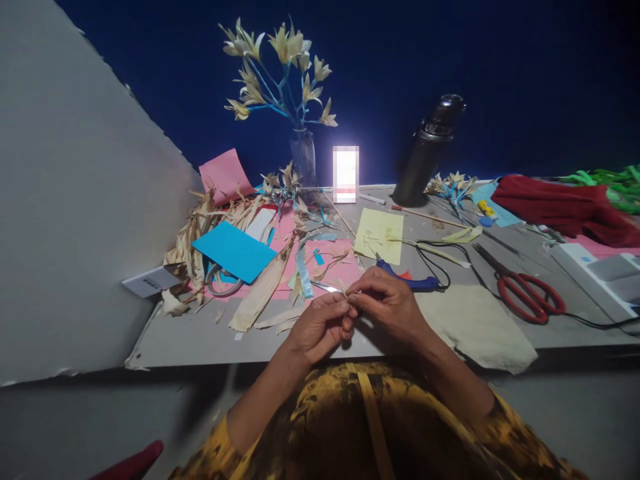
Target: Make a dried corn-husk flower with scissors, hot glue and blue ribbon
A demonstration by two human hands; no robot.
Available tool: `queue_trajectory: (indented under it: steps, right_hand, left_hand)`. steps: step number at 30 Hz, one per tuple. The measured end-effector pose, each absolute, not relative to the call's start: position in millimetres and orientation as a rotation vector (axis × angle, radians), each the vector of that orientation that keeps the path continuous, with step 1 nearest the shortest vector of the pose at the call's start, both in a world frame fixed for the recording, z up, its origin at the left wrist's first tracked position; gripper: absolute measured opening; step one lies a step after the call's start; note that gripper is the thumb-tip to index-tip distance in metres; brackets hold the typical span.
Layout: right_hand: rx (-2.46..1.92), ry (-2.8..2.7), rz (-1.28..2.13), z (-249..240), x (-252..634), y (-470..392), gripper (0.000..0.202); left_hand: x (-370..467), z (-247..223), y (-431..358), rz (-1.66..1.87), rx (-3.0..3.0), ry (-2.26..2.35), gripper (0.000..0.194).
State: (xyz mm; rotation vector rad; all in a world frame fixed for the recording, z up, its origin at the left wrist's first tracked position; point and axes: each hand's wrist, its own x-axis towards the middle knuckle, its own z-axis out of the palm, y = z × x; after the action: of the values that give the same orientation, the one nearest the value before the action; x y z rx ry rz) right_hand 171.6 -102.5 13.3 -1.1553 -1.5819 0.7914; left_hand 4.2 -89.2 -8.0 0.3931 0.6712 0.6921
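In the head view my left hand (323,328) and my right hand (393,303) meet over the table's front edge. Their fingertips pinch together on a small pale strip (343,288), mostly hidden by the fingers. Just behind them lies a shiny metal blade (327,287), its other end covered by my hands. Beyond my right hand rests a blue glue gun (423,284) with an orange trigger and black cord. A long dried husk piece (260,293) and a light-blue tape strip (303,270) lie to the left, near pink paper (333,259).
Red-handled scissors (533,299) lie on the right, beside a beige sheet (480,327) overhanging the front edge. Behind stand a vase (303,157) of husk flowers (287,47) and a dark flask (425,157). A blue card (234,252) tops the husk heap (187,243).
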Motion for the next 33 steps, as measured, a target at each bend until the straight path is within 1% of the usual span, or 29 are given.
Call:
queue_trajectory:
  steps: [5,8,12,16,18,21,22,25,28,33]
  right_hand:
    - [-1.127,-1.526,0.860,13.7,173.2,-103.4,0.006]
    - [-1.117,-1.526,0.865,12.9,174.3,-104.4,0.006]
    - [-1.113,-1.566,0.750,9.9,171.7,-107.8,0.007]
    - [-1.079,-1.693,0.626,4.1,179.9,-112.9,0.011]
    - [-1.157,-1.814,0.503,0.2,197.1,-114.3,0.015]
    - [-1.494,-1.982,0.195,-5.5,236.4,-113.7,0.017]
    - [-1.582,-2.073,0.151,-7.0,249.9,-113.0,0.022]
    - [-1.729,-2.298,0.121,-9.2,279.4,-111.2,0.034]
    - [-1.786,-2.393,0.120,-9.6,288.6,-109.1,0.034]
    - [-1.873,-2.402,0.040,-8.9,287.7,-103.6,0.037]
  left_hand:
    - [4.7,-6.2,-89.6,0.710,0.392,0.618,0.026]
    - [5.3,-4.7,-90.3,0.762,0.387,0.647,0.028]
    - [7.0,-6.2,-91.1,0.804,0.341,0.651,0.031]
    - [7.0,-11.6,-89.2,0.818,0.238,0.634,0.030]
    - [4.9,-14.0,-87.5,0.767,0.224,0.620,0.028]
    - [-0.2,-15.7,-85.0,0.664,0.248,0.617,0.028]
    - [-1.8,-15.8,-84.3,0.645,0.261,0.622,0.028]
    - [-4.0,-15.6,-81.7,0.649,0.299,0.653,0.029]
    - [-1.2,-15.1,-78.0,0.686,0.348,0.696,0.029]
    - [8.0,-11.3,-70.8,0.744,0.387,0.737,0.027]
